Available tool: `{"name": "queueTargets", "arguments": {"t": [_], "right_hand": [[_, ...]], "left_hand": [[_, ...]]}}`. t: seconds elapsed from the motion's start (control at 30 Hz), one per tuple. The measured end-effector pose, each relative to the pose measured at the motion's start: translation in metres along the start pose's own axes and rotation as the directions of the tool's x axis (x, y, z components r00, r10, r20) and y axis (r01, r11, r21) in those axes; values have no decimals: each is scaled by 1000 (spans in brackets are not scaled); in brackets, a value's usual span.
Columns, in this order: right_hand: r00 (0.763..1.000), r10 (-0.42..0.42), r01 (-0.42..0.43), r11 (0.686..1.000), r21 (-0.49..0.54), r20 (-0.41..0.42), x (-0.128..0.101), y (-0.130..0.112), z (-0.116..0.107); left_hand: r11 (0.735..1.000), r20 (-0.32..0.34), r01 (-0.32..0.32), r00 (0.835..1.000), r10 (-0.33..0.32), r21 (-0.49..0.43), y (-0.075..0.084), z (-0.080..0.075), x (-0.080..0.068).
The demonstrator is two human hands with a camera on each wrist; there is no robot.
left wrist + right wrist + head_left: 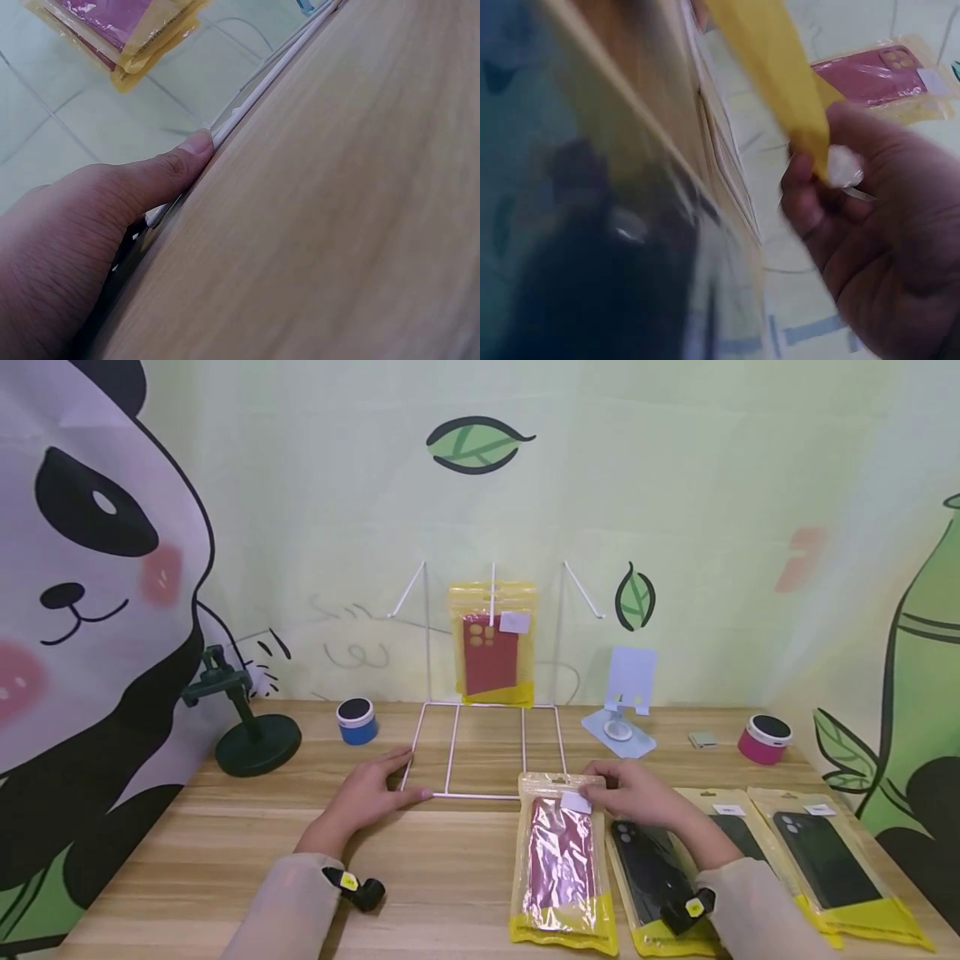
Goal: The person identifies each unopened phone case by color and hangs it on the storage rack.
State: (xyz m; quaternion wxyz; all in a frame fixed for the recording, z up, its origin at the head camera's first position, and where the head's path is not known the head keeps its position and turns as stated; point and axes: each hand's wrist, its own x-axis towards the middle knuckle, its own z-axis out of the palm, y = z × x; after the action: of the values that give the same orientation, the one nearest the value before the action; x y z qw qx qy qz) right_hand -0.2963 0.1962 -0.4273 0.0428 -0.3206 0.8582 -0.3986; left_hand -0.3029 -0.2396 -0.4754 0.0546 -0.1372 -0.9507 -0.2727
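Fingers of my right hand (pixel 637 793) pinch the top edge of the red phone case packet (pixel 562 868), low in the middle of the head view. My thumb and fingers curl on its yellow top, by the small white label. The packet lies flat on the desk (pixel 450 877), touching the front bar of the white wire rack (pixel 483 752). It is a clear bag with yellow ends and a red case inside.

My left hand (pixel 371 793) lies flat and open on the desk, left of middle, fingers nearly straight. Its thumb touches the rack's front bar.

The left wrist view shows that thumb (pixel 184 161) pressed right against the white bar (pixel 262 86); the head view is too far off to be sure. The right wrist view is blurry, but I see my fingers (pixel 817 180) closed on the yellow edge. It also shows the hanging red packet (pixel 881 75) in the upper right. Only the head view shows the black case packets (pixel 750 860) beside my right hand.
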Motion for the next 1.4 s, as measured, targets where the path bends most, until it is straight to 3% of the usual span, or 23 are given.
{"name": "queueTargets", "arguments": {"t": [0.2, 0.37, 0.5, 0.63, 0.87, 0.97, 1.13, 1.4], "right_hand": [[999, -38, 42, 990, 135, -36, 0, -26, -12], [991, -47, 73, 974, 216, -125, 5, -62, -21], [972, -72, 134, 951, 278, -223, 19, -96, -28], [926, -109, 231, 921, 313, -362, 39, -132, -32], [788, -110, 373, 867, 329, -605, 79, -179, -29], [749, -94, 396, 857, 330, -656, 92, -184, -24], [723, -50, 373, 868, 328, -689, 102, -180, -19], [707, 13, 338, 872, 355, -707, 105, -173, -20]], "left_hand": [[1000, 2, 6, 1000, -6, -9, 0, 1, 0], [1000, 1, 9, 1000, -9, -3, -1, 1, 1], [1000, 1, 24, 1000, -24, -5, -3, -2, -1], [1000, -1, 21, 1000, -21, -5, -3, -5, -2], [1000, 6, 22, 1000, -22, -15, 2, -4, -2], [999, 15, 29, 999, -28, -22, 3, -1, -1], [1000, 4, 16, 1000, -16, -26, 2, 3, 1], [1000, 8, 28, 1000, -27, -14, 1, -1, -2]]}}
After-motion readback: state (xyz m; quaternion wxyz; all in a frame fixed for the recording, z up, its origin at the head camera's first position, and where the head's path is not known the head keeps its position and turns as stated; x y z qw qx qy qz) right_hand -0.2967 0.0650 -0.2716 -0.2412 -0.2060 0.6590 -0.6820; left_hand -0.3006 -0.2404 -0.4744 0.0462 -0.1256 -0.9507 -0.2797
